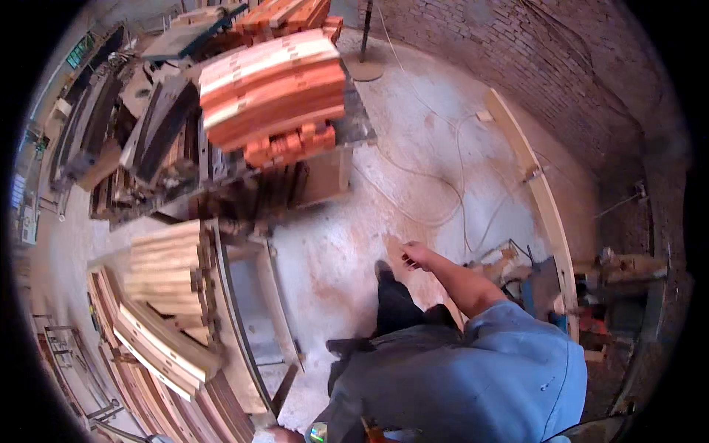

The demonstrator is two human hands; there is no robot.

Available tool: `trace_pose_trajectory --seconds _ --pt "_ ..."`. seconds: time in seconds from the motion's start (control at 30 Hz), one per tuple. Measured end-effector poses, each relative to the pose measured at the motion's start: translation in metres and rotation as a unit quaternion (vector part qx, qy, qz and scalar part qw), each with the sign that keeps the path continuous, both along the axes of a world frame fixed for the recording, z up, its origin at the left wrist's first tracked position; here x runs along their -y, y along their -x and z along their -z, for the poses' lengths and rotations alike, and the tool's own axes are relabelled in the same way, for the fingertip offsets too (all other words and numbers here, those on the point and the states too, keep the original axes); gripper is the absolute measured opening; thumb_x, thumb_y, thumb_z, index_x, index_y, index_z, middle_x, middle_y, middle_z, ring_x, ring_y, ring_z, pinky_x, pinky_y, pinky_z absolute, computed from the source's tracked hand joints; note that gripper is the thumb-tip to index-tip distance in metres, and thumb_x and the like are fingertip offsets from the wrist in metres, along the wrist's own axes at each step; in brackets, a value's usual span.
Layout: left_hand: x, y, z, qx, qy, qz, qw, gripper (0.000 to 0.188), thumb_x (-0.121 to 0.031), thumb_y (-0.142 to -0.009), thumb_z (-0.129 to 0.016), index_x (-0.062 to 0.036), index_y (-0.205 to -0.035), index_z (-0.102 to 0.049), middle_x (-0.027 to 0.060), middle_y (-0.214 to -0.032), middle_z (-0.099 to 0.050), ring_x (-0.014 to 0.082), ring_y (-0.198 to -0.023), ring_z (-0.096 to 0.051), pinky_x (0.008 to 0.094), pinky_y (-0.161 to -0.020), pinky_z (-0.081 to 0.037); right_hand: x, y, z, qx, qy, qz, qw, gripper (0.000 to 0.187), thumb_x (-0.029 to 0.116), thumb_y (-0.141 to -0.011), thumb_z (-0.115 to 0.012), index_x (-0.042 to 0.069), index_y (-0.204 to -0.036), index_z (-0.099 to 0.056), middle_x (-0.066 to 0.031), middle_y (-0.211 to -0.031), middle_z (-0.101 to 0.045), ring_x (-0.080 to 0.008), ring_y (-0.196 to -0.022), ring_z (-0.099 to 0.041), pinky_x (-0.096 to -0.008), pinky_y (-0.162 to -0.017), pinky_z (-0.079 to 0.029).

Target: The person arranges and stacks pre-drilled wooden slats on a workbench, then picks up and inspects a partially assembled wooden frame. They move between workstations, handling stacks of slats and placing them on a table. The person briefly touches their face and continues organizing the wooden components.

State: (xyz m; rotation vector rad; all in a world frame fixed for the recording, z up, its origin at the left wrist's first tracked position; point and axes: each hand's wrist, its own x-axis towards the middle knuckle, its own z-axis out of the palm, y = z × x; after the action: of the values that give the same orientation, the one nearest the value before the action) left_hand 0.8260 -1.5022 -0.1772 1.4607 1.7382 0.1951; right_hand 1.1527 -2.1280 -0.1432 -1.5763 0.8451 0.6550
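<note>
My right hand [419, 255] reaches out over the floor, its fingers closed round a long tan wooden piece [394, 247]. Much of that piece is covered by my hand and forearm. A stretch of it shows again beside my shirt. Of my left hand [284, 435] only a small part appears at the lower edge, near the corner of a bench stacked with wood; its fingers are hidden. The nearest things to it are curved slotted pale slats [166, 354] and reddish-brown strips [221, 406].
Orange-red and pale curved slats [273, 81] are piled on a dark bench at the far left. Dark beams [159, 129] lie beside them. A cable [461, 184] loops across the floor. A long board [543, 199] stands along the right, before a brick wall [532, 37].
</note>
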Motion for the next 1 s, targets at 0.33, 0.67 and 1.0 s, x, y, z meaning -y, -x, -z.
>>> trace_pose_trajectory --seconds 0.33,0.67,1.0 --pt "0.222 -0.181 -0.018 0.049 0.204 0.142 0.967 0.044 -0.04 -0.096 -0.049 -0.0063 -0.124 -0.048 0.0121 -0.099 -0.056 0.0252 -0.072 -0.06 0.0354 -0.055 -0.053 0.129 -0.281 -0.089 0.124 -0.038 0.061 0.99 0.046 0.046 -0.095 -0.056 0.006 -0.118 -0.052 -0.0095 -0.093 -0.059 -0.0189 -0.07 -0.06 -0.0338 -0.058 -0.054" --pt "0.38 -0.533 -0.053 0.136 0.224 0.374 0.89 0.056 -0.033 -0.095 -0.056 -0.0027 -0.14 -0.043 0.0145 -0.095 -0.064 0.0187 -0.074 -0.064 0.0316 -0.064 -0.054 0.142 -0.499 -0.188 0.166 -0.013 -0.042 0.985 0.055 0.043 -0.096 -0.054 0.003 -0.132 -0.042 -0.0189 -0.115 -0.057 -0.0261 -0.086 -0.061 -0.0407 -0.071 -0.056" --pt "0.528 -0.625 -0.11 0.277 0.235 0.327 0.872 0.045 -0.035 -0.101 -0.044 0.0026 -0.122 -0.057 0.0193 -0.111 -0.063 0.028 -0.107 -0.059 0.0363 -0.096 -0.043 0.162 -0.667 -0.082 0.106 -0.066 -0.016 0.992 0.048 0.047 -0.099 -0.046 0.01 -0.131 -0.046 -0.0104 -0.102 -0.058 -0.0201 -0.08 -0.06 -0.0392 -0.068 -0.055"
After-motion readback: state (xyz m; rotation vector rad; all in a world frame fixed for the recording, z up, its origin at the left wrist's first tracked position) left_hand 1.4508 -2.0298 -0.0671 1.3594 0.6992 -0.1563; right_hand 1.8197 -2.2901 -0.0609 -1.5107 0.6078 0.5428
